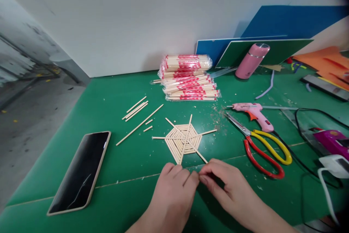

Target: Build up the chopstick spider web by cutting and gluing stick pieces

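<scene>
A web-shaped piece made of thin wooden sticks [174, 145] lies flat on the green table, its crossed spokes sticking out past several rings of short sticks. Just below its near edge, my left hand [176, 193] is closed with the knuckles up and the fingers curled under. My right hand [227, 184] meets it from the right, thumb and forefinger pinched together at the left hand's fingertips. Whatever lies between the fingers is hidden. Left of the web rest one long stick [139, 125], several shorter sticks [137, 111] and two small stubs [148, 128].
Plastic-wrapped stick bundles [191, 80] lie at the back. On the right are a pink glue gun [255, 112], scissors with red and yellow handles [255, 135], a pink bottle [252, 61] and black cable [297, 116]. A phone [81, 171] lies near the left edge.
</scene>
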A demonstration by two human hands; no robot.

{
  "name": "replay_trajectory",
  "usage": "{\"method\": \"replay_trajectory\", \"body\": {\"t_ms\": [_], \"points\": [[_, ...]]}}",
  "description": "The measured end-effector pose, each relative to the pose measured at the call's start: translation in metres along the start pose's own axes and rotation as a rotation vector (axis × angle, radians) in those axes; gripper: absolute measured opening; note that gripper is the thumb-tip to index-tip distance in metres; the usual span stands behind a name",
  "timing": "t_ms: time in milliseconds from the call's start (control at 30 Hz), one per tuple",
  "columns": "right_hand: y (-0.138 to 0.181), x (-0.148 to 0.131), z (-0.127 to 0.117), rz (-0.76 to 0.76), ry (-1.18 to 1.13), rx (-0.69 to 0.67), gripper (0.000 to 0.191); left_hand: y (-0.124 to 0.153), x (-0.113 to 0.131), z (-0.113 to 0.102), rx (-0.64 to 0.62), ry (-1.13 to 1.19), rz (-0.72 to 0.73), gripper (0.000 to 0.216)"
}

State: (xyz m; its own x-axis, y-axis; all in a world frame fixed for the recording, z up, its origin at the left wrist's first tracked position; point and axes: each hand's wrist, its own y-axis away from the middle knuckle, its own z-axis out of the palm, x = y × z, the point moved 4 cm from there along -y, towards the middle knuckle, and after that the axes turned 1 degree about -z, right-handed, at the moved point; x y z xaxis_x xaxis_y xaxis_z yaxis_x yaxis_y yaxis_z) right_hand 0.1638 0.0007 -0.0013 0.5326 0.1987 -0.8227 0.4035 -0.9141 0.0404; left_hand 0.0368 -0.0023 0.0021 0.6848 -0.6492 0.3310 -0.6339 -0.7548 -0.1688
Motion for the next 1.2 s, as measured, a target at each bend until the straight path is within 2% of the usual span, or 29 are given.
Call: {"method": "replay_trajectory", "body": {"t_ms": [133, 333, 400, 467, 533, 600, 667, 767, 900, 1067, 1200], "points": [[-0.003, 0.002, -0.002, 0.008, 0.021, 0.003, 0.016, -0.001, 0.000, -0.002, 0.051, -0.015, -0.008, 0.022], [-0.004, 0.001, -0.007, -0.004, 0.049, 0.011, 0.014, -0.002, -0.007, -0.002, -0.020, 0.024, -0.073, 0.022], [-0.008, 0.010, -0.021, 0.036, 0.095, 0.113, 0.013, -0.002, -0.011, 0.000, 0.014, 0.016, -0.111, 0.023], [-0.013, 0.027, -0.047, 0.108, 0.223, 0.297, 0.014, -0.002, -0.016, 0.002, 0.046, 0.028, -0.112, 0.025], [-0.015, 0.051, -0.080, 0.232, 0.383, 0.510, 0.018, -0.002, -0.019, 0.004, 0.031, 0.035, -0.092, 0.026], [-0.015, 0.077, -0.110, 0.329, 0.462, 0.654, 0.025, -0.001, -0.022, 0.005, 0.003, 0.017, -0.074, 0.026], [-0.013, 0.102, -0.134, 0.422, 0.539, 0.734, 0.029, 0.000, -0.025, 0.005, -0.005, -0.006, -0.066, 0.025], [-0.011, 0.130, -0.152, 0.522, 0.617, 0.749, 0.033, -0.001, -0.028, 0.005, 0.000, -0.037, -0.069, 0.022], [-0.011, 0.150, -0.157, 0.587, 0.644, 0.703, 0.033, -0.009, -0.030, 0.009, -0.003, -0.120, -0.042, 0.019], [-0.015, 0.159, -0.162, 0.607, 0.656, 0.699, 0.032, -0.021, -0.032, 0.016, 0.002, -0.218, -0.002, 0.014], [-0.018, 0.154, -0.164, 0.581, 0.686, 0.700, 0.033, -0.024, -0.035, 0.021, 0.068, -0.161, -0.015, 0.015]]}}
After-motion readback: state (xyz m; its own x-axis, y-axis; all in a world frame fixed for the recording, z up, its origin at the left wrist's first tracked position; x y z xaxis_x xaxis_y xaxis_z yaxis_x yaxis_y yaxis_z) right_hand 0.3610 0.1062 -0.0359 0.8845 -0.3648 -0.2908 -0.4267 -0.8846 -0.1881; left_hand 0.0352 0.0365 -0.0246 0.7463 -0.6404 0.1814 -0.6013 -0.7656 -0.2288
